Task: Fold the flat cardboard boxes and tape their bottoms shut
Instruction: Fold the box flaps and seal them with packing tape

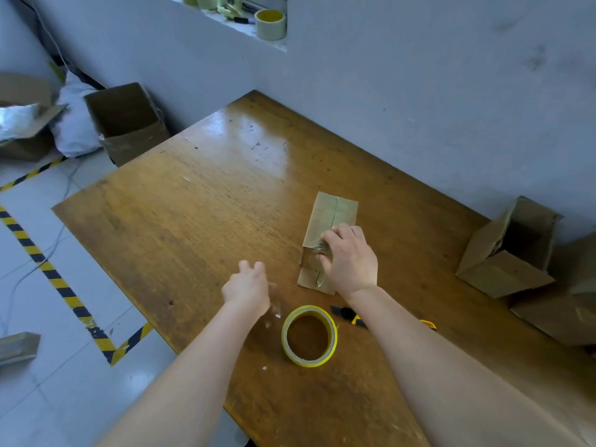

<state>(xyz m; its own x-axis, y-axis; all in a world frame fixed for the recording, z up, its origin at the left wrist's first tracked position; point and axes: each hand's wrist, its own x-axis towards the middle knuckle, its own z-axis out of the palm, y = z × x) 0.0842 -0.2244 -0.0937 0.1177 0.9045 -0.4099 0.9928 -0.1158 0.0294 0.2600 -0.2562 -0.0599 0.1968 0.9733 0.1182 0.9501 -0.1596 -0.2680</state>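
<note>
A small brown cardboard box (335, 211) stands on the wooden counter (200, 221), right of centre, with its flapped end turned up. The two flaps meet in a seam that runs the length of that face. A shiny, crinkled patch of clear tape lies over the near half of the seam and runs down the near end wall.

The right hand (350, 256) rests on top of the box. Its fingers (332, 233) are bent, with tips and thumb on the crinkled tape; whether they pinch or only press it I cannot tell.

The left hand (246, 287) hovers above the counter just left of the box, blurred, its fingers loosely curled with nothing plainly in them.

A yellow-edged tape roll (304, 360) lies flat between the forearms. A black and yellow knife (346, 312) lies just beside it, partly under the right forearm. An open cardboard box (503, 275) lies on its side at the counter's right edge.
</note>
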